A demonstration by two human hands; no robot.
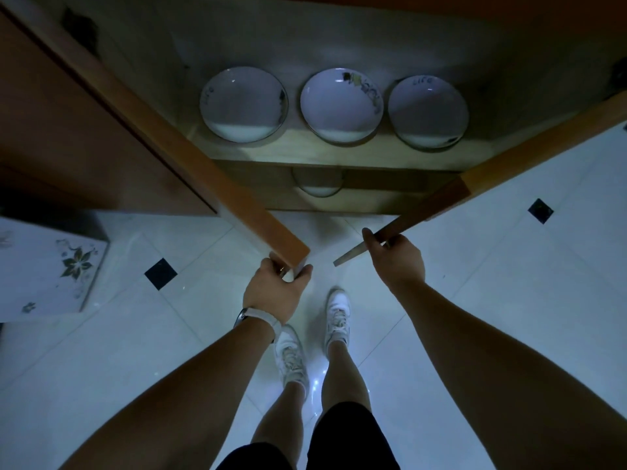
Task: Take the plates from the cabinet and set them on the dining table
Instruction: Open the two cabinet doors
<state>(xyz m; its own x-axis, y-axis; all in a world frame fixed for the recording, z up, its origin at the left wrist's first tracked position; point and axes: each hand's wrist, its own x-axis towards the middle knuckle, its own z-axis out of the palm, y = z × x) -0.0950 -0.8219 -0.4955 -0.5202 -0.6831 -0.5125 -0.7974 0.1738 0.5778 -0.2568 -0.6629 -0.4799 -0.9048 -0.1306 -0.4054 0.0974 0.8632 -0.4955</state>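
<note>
We hold both bare forearms stretched forward and a little apart, backs of the hands turned up to the camera. Our left hand (276, 290), with a white watch strap (263, 318) round its wrist, curls fingers and thumb round the near end of the brown wooden left-hand cabinet door (237, 205). Our right hand (397, 262) sits slightly farther forward and grips the near edge of the brown wooden right-hand cabinet door (509, 164), thumb on the inner side, fingers hidden behind it
</note>
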